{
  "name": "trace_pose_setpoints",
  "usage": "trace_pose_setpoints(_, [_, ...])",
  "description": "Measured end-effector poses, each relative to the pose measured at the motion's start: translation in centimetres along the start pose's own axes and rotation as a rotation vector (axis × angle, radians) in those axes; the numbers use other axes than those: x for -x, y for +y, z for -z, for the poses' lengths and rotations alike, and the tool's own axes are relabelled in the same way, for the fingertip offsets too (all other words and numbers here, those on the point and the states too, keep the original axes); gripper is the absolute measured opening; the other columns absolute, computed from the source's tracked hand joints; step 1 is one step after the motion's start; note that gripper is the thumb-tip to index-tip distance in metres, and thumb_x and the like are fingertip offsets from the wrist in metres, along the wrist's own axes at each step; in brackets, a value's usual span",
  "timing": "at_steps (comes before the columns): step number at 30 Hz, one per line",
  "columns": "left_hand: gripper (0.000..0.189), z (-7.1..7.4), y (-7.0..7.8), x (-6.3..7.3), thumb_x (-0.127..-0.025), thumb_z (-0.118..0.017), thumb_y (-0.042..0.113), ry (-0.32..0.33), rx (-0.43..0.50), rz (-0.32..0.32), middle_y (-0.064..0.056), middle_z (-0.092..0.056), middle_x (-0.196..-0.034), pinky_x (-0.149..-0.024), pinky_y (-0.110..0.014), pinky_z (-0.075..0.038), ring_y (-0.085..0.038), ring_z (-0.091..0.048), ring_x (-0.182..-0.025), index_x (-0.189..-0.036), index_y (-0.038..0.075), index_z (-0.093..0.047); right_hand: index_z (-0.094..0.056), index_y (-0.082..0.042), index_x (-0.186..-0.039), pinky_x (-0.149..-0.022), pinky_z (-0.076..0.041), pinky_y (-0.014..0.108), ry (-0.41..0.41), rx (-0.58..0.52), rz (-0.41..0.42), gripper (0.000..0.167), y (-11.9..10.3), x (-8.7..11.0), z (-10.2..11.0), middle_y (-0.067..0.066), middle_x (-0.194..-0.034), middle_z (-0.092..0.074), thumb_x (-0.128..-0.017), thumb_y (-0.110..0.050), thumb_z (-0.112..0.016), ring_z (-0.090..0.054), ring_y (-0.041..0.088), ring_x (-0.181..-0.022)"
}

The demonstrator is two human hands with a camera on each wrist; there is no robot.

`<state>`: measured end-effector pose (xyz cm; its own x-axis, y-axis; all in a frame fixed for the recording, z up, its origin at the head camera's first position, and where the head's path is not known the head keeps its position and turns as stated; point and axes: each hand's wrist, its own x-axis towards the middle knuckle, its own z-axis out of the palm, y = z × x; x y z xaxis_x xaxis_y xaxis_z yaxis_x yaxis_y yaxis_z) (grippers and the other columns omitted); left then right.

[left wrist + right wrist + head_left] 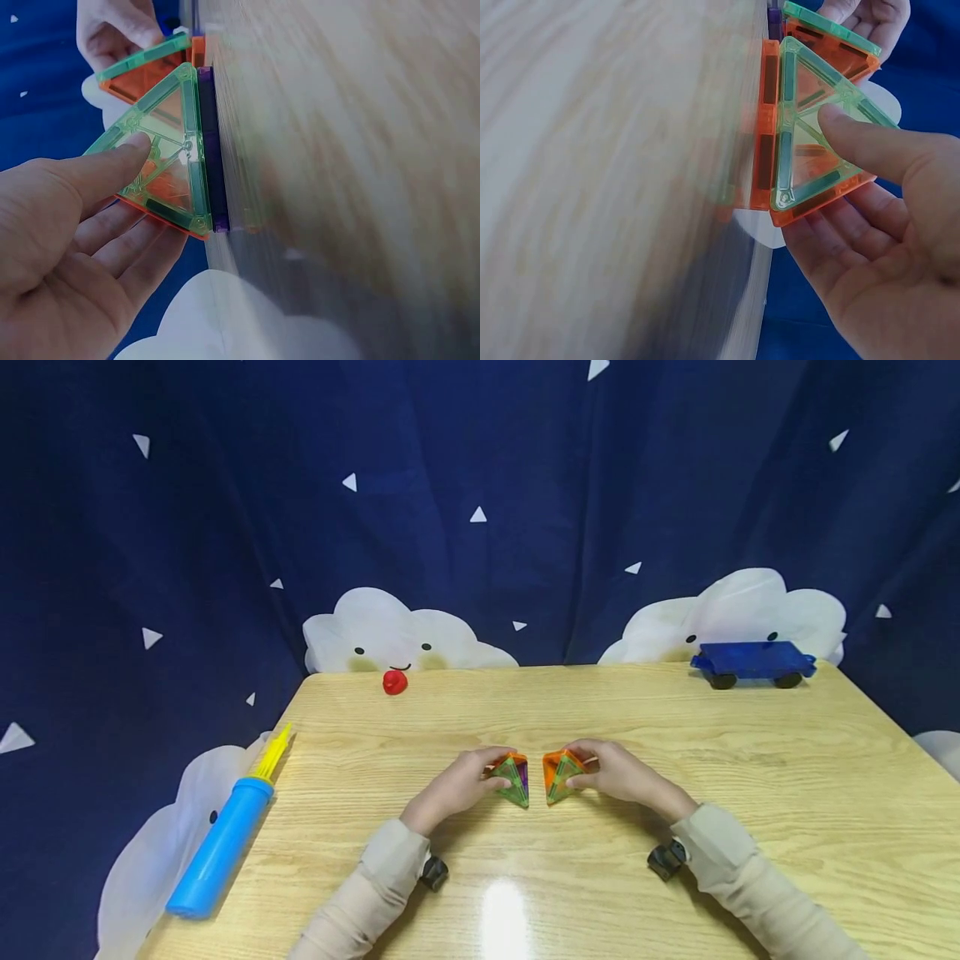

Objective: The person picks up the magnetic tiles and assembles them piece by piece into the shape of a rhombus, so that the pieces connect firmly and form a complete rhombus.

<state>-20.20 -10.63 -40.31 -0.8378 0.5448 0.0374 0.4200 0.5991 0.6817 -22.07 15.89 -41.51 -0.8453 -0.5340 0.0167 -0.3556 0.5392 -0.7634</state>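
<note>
My left hand [459,785] pinches a small pyramid of see-through magnetic tiles [514,787], thumb on a green triangle, fingers behind an orange one. Its purple base [213,150] lies against the tabletop in the left wrist view. In my right hand [621,771] is a second magnetic-tile pyramid [557,781], with the thumb on its green triangle [786,142] and the fingers at an orange side. An orange base [763,142] is down at the table surface. In the head view the two pyramids stand side by side with a narrow gap between them.
A blue hand pump [223,852] with a yellow nozzle lies along the table's left side. Near the back edge sit a small red toy [394,682] and, at right, a blue wheeled toy wagon [753,662]. Behind the wooden table [600,893] hangs a dark blue curtain [450,443].
</note>
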Motion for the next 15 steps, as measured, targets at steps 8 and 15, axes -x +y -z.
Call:
trace_pose_setpoints(8, [0.046,-0.66,0.5,-0.61,-0.092,-0.062,0.012,-0.012,0.008,-0.035,-0.017,-0.056,-0.13,-0.092,-0.037,-0.05,-0.027,-0.056,-0.117,-0.134,-0.003,-0.05,-0.055,0.007,-0.124,-0.084,-0.054,0.039,-0.008,0.021,0.034,0.048,-0.44,-0.38,-0.49,0.022,-0.117,-0.061,-0.084,-0.011,-0.072,-0.061,0.035,-0.105])
trace_pose_setpoints(15, [0.045,-0.8,0.67,-0.71,-0.091,-0.063,0.012,-0.011,0.014,-0.052,-0.016,-0.058,-0.128,-0.09,-0.034,-0.051,-0.027,-0.057,-0.115,-0.133,-0.002,-0.051,-0.057,0.006,-0.121,-0.082,-0.055,0.036,-0.016,0.015,0.045,0.044,-0.43,-0.53,-0.68,0.018,-0.114,-0.062,-0.083,-0.01,-0.072,-0.062,0.031,-0.101])
